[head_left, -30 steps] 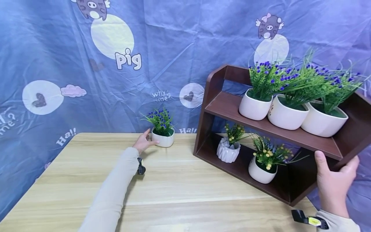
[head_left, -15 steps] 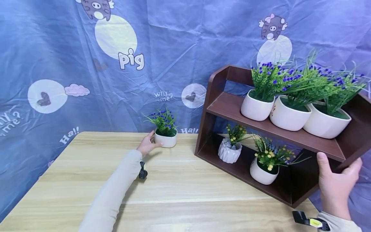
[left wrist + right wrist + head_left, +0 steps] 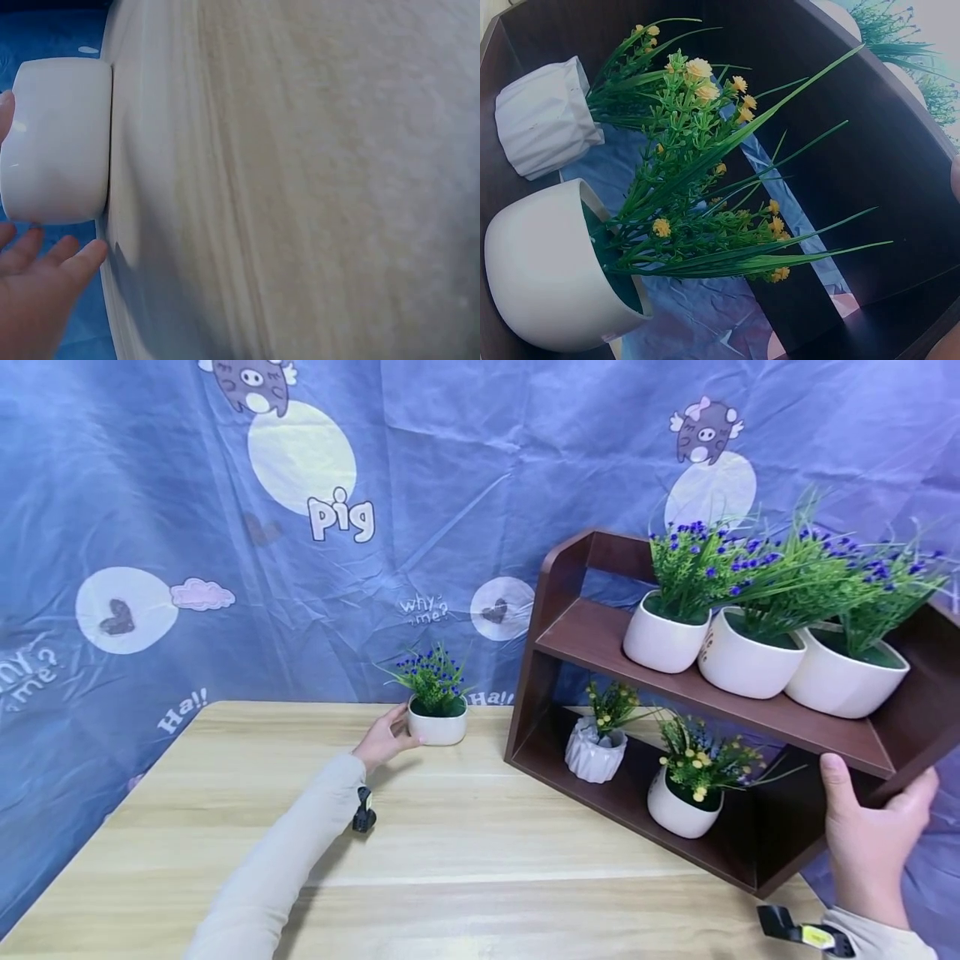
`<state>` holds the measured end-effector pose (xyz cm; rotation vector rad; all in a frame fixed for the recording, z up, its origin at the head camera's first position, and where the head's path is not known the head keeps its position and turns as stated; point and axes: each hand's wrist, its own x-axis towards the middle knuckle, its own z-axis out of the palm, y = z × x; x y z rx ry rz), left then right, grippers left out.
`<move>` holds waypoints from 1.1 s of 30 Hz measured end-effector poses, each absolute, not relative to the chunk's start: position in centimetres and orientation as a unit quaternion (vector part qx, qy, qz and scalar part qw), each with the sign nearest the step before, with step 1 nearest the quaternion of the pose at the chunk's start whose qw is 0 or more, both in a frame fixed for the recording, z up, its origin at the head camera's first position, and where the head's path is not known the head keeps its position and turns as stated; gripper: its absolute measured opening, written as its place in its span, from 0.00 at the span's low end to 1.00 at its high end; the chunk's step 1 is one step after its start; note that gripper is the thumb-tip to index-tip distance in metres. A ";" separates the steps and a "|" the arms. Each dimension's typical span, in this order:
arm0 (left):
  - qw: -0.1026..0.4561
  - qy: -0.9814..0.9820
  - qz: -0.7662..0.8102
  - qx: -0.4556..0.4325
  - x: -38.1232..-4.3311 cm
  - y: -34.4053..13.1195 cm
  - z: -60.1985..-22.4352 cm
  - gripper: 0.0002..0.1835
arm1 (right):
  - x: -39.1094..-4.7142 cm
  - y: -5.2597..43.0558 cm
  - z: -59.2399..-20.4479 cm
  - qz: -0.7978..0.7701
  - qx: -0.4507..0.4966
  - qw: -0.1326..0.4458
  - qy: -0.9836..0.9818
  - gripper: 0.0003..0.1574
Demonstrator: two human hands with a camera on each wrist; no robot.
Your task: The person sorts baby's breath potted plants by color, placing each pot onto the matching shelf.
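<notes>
My left hand (image 3: 386, 739) is at the left side of a white pot (image 3: 437, 727) with grass and small purple flowers, near the table's back edge. Its thumb lies on the pot's front. In the left wrist view the fingers (image 3: 82, 262) extend nearly straight by the pot's side, and the thumb overlaps the pot's face. My right hand (image 3: 873, 835) grips the right end of a dark brown two-tier shelf (image 3: 573, 639), thumb in front and fingers behind the side panel. Only slivers of it show at the right wrist view's right edge.
On the upper tier stand three white pots (image 3: 666, 639) with purple flowers. Below sit a ridged white pot (image 3: 596, 758) and a rounded white pot (image 3: 684, 808), both with yellow flowers. The shelf stands angled on the wooden table (image 3: 420, 852). A blue printed cloth (image 3: 420, 460) hangs behind.
The single pot with purple flowers has slid slightly right along the table, my left hand moving with it. The head view has shifted a little. The shelf and right hand stay the same.
</notes>
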<state>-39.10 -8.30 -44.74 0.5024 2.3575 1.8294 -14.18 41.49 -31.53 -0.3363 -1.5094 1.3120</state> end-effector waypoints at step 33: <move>0.060 0.756 0.627 0.177 -41.1 -7.8 -45.2 0.46 | -14.2 41.7 -31.7 0.556 -0.122 0.533 -0.626 0.40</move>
